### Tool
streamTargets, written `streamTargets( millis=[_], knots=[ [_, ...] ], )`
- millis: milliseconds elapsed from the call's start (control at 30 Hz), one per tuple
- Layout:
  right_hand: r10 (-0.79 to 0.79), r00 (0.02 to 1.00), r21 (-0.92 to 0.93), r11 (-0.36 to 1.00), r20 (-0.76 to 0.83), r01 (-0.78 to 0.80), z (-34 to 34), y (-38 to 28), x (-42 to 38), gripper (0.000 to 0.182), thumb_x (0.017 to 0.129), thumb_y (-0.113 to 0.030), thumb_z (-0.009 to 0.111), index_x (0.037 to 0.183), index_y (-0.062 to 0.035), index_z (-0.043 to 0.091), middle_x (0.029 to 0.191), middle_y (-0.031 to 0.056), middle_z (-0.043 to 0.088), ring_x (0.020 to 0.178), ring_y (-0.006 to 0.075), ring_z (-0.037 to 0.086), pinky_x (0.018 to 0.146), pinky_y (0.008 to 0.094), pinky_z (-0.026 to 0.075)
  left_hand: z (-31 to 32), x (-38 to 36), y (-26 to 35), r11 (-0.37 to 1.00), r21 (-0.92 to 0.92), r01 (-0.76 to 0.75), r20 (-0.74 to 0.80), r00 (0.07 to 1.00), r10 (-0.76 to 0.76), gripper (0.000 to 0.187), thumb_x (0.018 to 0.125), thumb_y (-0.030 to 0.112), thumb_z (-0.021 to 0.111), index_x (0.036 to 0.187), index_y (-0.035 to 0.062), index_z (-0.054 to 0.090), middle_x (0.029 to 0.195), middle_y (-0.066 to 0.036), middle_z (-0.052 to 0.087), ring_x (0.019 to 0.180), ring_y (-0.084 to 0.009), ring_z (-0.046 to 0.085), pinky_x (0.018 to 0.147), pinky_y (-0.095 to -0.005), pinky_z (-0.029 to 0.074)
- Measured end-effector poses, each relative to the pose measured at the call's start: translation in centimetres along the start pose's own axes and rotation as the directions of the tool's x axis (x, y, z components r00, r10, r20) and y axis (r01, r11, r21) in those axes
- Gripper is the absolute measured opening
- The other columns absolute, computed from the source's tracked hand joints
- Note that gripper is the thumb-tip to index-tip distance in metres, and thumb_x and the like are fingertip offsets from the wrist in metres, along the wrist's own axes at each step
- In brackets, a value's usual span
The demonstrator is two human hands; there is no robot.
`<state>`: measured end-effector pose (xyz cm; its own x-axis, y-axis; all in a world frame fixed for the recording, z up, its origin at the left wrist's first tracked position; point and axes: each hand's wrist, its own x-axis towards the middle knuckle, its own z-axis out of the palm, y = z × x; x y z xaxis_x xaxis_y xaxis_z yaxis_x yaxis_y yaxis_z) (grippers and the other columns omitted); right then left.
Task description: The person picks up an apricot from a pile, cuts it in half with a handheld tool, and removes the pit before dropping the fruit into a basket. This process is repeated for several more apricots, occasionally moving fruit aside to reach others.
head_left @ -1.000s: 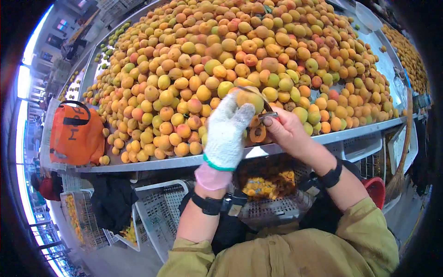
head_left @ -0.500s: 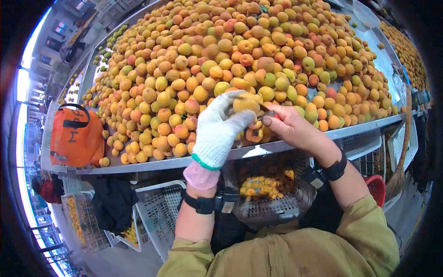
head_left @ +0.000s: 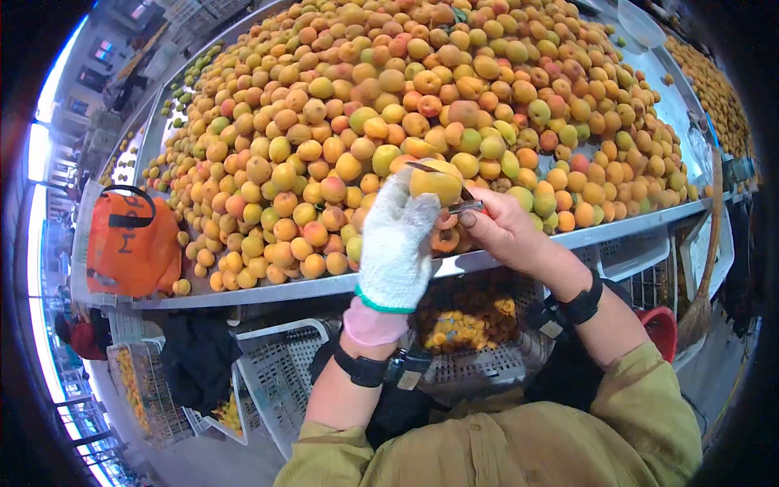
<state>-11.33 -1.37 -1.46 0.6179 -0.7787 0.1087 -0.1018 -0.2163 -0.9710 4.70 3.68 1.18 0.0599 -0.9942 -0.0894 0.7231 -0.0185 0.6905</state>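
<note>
My left hand point(head_left: 399, 235), in a white knit glove with a green cuff edge over a pink under-glove, is closed around a yellow apricot point(head_left: 436, 183) at the front of the heap. Bare, my right hand point(head_left: 505, 229) grips a small knife point(head_left: 466, 206) between thumb and fingers, right beside the fruit. The thin dark blade shows at the apricot's top and right edges. Below the knife, a cut-open apricot point(head_left: 445, 239) lies near the table's front edge. Whole apricots point(head_left: 324, 154) in yellow, orange and reddish tones are piled behind both hands.
The metal table edge point(head_left: 341, 284) runs beneath my forearms. Under it, a plastic crate point(head_left: 479, 372) holds yellow fruit pieces. An orange bag point(head_left: 134, 243) sits at the left, near another white crate point(head_left: 284, 365). On the right are a broom point(head_left: 699, 316) and a red container point(head_left: 659, 333).
My left hand has shifted slightly right and its wrist has turned. The apricot shows more of its upper side, and the blade now lies along its top edge.
</note>
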Motion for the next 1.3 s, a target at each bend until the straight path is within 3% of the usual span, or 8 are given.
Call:
streamTargets(
  millis=[200, 600, 767, 867, 1000, 1067, 1133, 1300],
  knots=[
    [0.079, 0.986, -0.443, 0.896, 0.144, -0.007, -2.6, -1.1, 0.6, 0.038, 0.09, -0.039, 0.058, 0.08, -0.0023, 0.052, 0.065, 0.0139, 0.052, 0.062, 0.0276, 0.054, 0.057, 0.0374, 0.042, -1.5, 0.2, 3.8, 0.499, 0.861, -0.096, 0.051, 0.993, 0.102, 0.045, 0.075, 0.003, 0.071, 0.117, -0.0047, 0.056, 0.109, -0.01, 0.062, 0.1, -0.0186, 0.061, 0.088, -0.0298, 0.049],
    [0.029, 0.953, 0.285, 0.957, -0.3, 0.061, -0.7, -1.9, 0.8, 0.039, 0.086, -0.026, 0.068, 0.117, -0.0043, 0.057, 0.091, -0.0003, 0.06, 0.079, 0.0077, 0.052, 0.068, 0.0254, 0.046, 0.9, 0.1, -0.8, 0.999, -0.005, 0.042, 0.052, 0.998, -0.041, 0.039, 0.098, 0.031, 0.047, 0.128, 0.0064, 0.048, 0.122, -0.008, 0.053, 0.111, -0.0216, 0.053, 0.096, -0.0385, 0.044],
    [-0.207, 0.905, -0.247, 0.962, -0.373, 0.119, -1.0, -1.5, 1.1, 0.035, 0.086, -0.034, 0.066, 0.099, -0.0031, 0.056, 0.073, 0.0084, 0.057, 0.067, 0.0169, 0.057, 0.061, 0.0284, 0.046, 1.8, 0.7, -2.7, 0.574, 0.74, -0.35, 0.102, 0.902, 0.419, 0.029, 0.1, 0.02, 0.044, 0.121, 0.0024, 0.052, 0.117, -0.008, 0.055, 0.107, -0.018, 0.054, 0.093, -0.0328, 0.044],
    [-0.301, 0.892, -0.386, 0.909, -0.339, 0.16, -1.0, -1.7, 1.1, 0.037, 0.085, -0.037, 0.065, 0.097, -0.0032, 0.055, 0.075, 0.0119, 0.058, 0.066, 0.0248, 0.059, 0.059, 0.0317, 0.046, 2.5, 0.5, -3.4, 0.842, 0.48, -0.246, -0.138, 0.927, 0.349, 0.026, 0.1, 0.014, 0.043, 0.119, -0.0002, 0.052, 0.115, -0.009, 0.055, 0.106, -0.017, 0.054, 0.093, -0.0312, 0.044],
    [-0.257, 0.896, -0.27, 0.949, -0.362, 0.163, 0.8, -1.8, 1.0, 0.037, 0.086, -0.037, 0.065, 0.099, -0.0038, 0.054, 0.074, 0.0138, 0.058, 0.062, 0.029, 0.057, 0.056, 0.035, 0.046, 0.2, 2.2, -6.6, 0.768, 0.419, -0.484, -0.179, 0.785, 0.593, 0.025, 0.097, 0.011, 0.048, 0.118, -0.0018, 0.052, 0.119, -0.011, 0.055, 0.109, -0.0174, 0.053, 0.095, -0.0314, 0.044],
    [-0.262, 0.875, -0.232, 0.956, -0.406, 0.178, 1.4, -1.6, 0.8, 0.035, 0.087, -0.035, 0.064, 0.098, -0.0038, 0.052, 0.073, 0.0115, 0.055, 0.058, 0.0217, 0.054, 0.053, 0.0331, 0.044, -0.3, 2.8, -6.2, 0.309, 0.828, -0.468, 0.097, 0.663, 0.742, 0.026, 0.095, 0.01, 0.051, 0.118, -0.0016, 0.052, 0.118, -0.012, 0.056, 0.106, -0.0176, 0.056, 0.093, -0.0306, 0.046],
    [-0.169, 0.898, -0.151, 0.982, -0.407, 0.116, 1.6, -2.0, 0.6, 0.033, 0.089, -0.034, 0.062, 0.097, -0.0037, 0.051, 0.073, 0.0087, 0.055, 0.058, 0.017, 0.052, 0.053, 0.031, 0.043, 1.0, 2.6, -6.2, 0.7, 0.542, -0.465, -0.177, 0.751, 0.636, 0.02, 0.094, 0.009, 0.054, 0.11, -0.0024, 0.055, 0.104, -0.009, 0.061, 0.094, -0.0158, 0.059, 0.082, -0.0285, 0.049],
    [0.153, 0.915, 0.358, 0.934, -0.373, -0.011, 2.7, -1.5, 0.9, 0.034, 0.095, -0.038, 0.051, 0.095, -0.004, 0.052, 0.071, -0.0027, 0.051, 0.06, 0.0065, 0.044, 0.052, 0.0244, 0.039, 1.1, 3.1, -4.1, 0.427, 0.792, -0.437, 0.071, 0.76, 0.646, 0.008, 0.092, 0.006, 0.056, 0.089, -0.0017, 0.055, 0.083, -0.003, 0.056, 0.075, -0.0108, 0.053, 0.067, -0.0257, 0.045]
  ],
)
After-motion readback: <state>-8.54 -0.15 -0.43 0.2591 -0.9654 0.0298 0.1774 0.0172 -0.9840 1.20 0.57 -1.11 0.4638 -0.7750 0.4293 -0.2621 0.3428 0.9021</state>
